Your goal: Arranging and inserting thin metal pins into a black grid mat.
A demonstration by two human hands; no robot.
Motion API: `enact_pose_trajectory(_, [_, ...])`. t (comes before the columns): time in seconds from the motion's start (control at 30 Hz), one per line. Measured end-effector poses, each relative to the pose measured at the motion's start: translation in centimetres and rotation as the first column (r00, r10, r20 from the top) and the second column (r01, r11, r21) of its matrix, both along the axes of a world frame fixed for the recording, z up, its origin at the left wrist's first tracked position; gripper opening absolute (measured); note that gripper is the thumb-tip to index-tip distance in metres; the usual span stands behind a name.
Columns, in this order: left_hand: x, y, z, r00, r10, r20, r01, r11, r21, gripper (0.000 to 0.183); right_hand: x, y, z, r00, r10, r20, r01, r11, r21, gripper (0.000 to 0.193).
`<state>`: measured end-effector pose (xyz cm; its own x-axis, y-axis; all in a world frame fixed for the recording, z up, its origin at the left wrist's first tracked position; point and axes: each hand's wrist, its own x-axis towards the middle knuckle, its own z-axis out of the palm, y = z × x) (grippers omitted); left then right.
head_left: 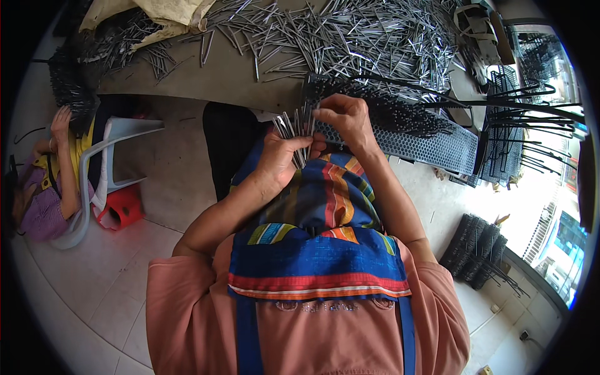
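Note:
My left hand [279,153] is closed round a loose bundle of thin grey metal strips [285,127], which fan upward out of the fist above my lap. Just right of it, my right hand [351,122] pinches with thumb and forefinger at the upper end of one strip at the bundle's right side. Directly behind and right of my hands stands a dark perforated metal rack [431,149]. Its top is packed with dark strip or rod ends [400,115]. A striped blue and orange cloth [337,194] covers my lap.
A big heap of metal strips [369,44] spreads over the table [250,87], beside a tan sack [169,19]. Black hooked rods [531,103] jut out at right. Black bundles [473,250] stand on the floor. At left, another person [53,187] sits on a pale chair [87,181] near a red stool [122,206].

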<state>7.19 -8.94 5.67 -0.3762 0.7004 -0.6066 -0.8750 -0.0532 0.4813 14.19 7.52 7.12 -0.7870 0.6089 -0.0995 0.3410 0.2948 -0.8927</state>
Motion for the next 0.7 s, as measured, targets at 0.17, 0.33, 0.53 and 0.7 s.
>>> enact_pose_trajectory(0.17, [0.6,0.1,0.4,0.999,-0.052,-0.01,0.051,0.998,-0.034,0.024,1.7,-0.3,-0.2,0.996,-0.084,0.009,0.068,0.735,-0.675,0.006])
enact_pose_trajectory(0.33, [0.5,-2.0,-0.7,0.991,-0.127,0.032,0.131,0.97,-0.206,0.024,1.7,-0.4,0.6,0.88,-0.355,-0.314,0.26,0.915,-0.307,0.002])
enact_pose_trajectory(0.53, [1.9,-3.1,-1.7,0.947,-0.285,-0.144,0.27,0.956,-0.118,0.022,0.7,1.1,-1.1,0.878,-0.2,-0.435,0.263,0.961,0.088,0.008])
enact_pose_trajectory(0.7, [1.7,-2.7,-0.8,0.952,-0.259,-0.163,0.227,0.955,-0.19,0.017,0.9,1.2,-0.5,0.889,-0.16,-0.429,0.22,0.971,0.094,0.01])
